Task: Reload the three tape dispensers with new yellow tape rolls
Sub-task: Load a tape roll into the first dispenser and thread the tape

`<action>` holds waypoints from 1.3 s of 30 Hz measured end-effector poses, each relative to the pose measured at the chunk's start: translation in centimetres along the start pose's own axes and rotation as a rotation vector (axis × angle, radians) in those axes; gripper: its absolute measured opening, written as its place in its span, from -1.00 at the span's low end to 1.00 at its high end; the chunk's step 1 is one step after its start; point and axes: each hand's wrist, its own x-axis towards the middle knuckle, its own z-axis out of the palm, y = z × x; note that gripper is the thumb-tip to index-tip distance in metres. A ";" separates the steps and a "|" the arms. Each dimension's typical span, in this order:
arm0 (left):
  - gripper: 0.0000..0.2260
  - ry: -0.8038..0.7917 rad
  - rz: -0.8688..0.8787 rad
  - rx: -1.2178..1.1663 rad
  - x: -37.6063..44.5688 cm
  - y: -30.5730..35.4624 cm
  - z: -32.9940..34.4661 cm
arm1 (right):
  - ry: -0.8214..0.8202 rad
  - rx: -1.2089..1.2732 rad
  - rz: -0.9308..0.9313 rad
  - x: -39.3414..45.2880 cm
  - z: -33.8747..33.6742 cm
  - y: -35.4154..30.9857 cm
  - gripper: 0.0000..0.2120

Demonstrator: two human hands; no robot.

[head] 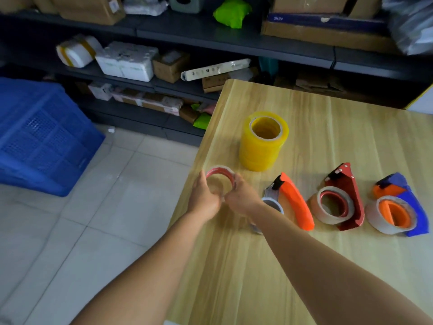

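A stack of yellow tape rolls point(263, 142) stands upright on the wooden table point(339, 127). Three tape dispensers lie in a row to its right front: an orange one point(295, 201), a dark red one point(344, 198) with a nearly spent clear roll on it, and a blue and orange one point(401, 205) with another clear roll. Near the table's left edge, my left hand point(204, 195) and my right hand point(241, 195) both grip a worn roll core with a red inner ring point(220, 175). My right forearm hides part of the orange dispenser's wheel.
A blue plastic crate point(42, 134) sits on the tiled floor at the left. Dark shelving point(210, 34) with cardboard boxes and wrapped parcels runs along the back, close behind the table's far edge.
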 end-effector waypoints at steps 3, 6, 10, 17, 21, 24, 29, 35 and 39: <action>-0.24 -0.058 -0.024 0.042 0.8 -0.3 0.6 | -0.026 -0.019 0.006 0.8 -0.2 0.5 -0.37; -0.27 -0.073 -0.033 0.081 1.2 -0.4 0.9 | -0.046 -0.032 0.008 1.1 -0.3 0.8 -0.37; -0.32 -0.067 -0.029 0.138 1.2 -0.4 1.0 | -0.045 -0.052 -0.001 1.4 -0.1 0.9 -0.38; -0.31 -0.024 0.092 0.242 1.1 1.5 -0.1 | 0.006 -0.099 -0.085 0.7 -2.7 0.5 -0.29; -0.34 -0.014 0.223 0.214 1.6 4.8 -0.6 | 0.184 -0.133 -0.179 0.3 -4.9 0.0 -0.30; -0.32 -0.026 0.312 0.204 2.4 7.4 -0.6 | 0.353 -0.089 -0.223 0.7 -6.9 0.0 -0.36; -0.25 -0.052 0.344 0.184 4.0 11.0 0.2 | 0.532 -0.015 -0.225 2.4 -9.9 0.1 -0.45; -0.08 -0.088 0.242 0.155 6.1 12.5 1.2 | 0.337 -0.058 -0.138 4.9 -12.1 0.8 -0.10; -0.08 -0.095 0.220 0.101 6.9 12.3 1.5 | 0.258 -0.059 -0.103 6.0 -12.6 1.0 -0.01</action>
